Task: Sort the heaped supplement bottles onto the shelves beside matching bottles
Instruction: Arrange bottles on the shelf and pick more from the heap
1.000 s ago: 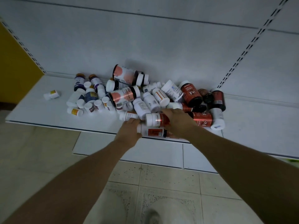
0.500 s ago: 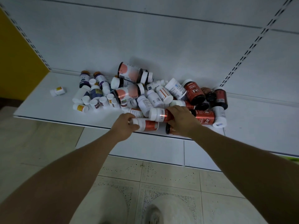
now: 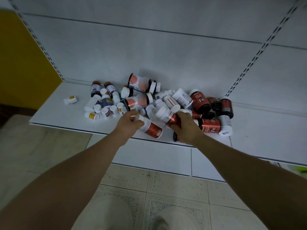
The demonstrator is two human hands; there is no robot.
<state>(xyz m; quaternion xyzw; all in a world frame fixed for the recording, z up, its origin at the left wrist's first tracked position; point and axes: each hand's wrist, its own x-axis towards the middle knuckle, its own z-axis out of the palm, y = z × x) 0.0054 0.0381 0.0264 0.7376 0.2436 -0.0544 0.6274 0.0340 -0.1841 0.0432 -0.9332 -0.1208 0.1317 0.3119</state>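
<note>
Bottles (image 3: pixel 159 100) heaped on white shelf (image 3: pixel 54 113); speckled tile floor (image 3: pixel 174 188).

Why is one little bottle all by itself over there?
The small white bottle with a yellow label lies on its side on the shelf, apart from the heap to its right. Nearly all the bottles lie tipped over, none lined up.
</note>
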